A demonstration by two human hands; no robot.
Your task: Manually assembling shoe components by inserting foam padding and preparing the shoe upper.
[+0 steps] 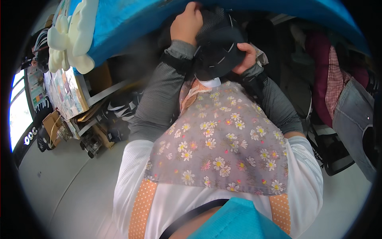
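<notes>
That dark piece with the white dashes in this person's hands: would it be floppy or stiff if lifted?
The dark piece looks like cloth and curves softly near the right hand, so it would probably bend rather than stay rigid. Its matte surface suggests it wouldn't be very slippery.

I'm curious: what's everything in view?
dark cloth: one, black, between hands
white strip: one, white, below cloth
blue cover: one, blue, top
cream shape: one, cream, upper left
cardboard box: one, brown, far left
clutter: many, mixed, left
clothing: several pieces, maroon, plaid, denim, right
floor: one, grey, both sides
apron: one, floral grey, centre
dotted straps: two, orange, lower
shirt: one, white, lower
teal item: one, teal, bottom
patterned sleeves: two, grey, forearms
left hand: one, bare, at cloth's left
right hand: one, bare, at cloth's right
</notes>
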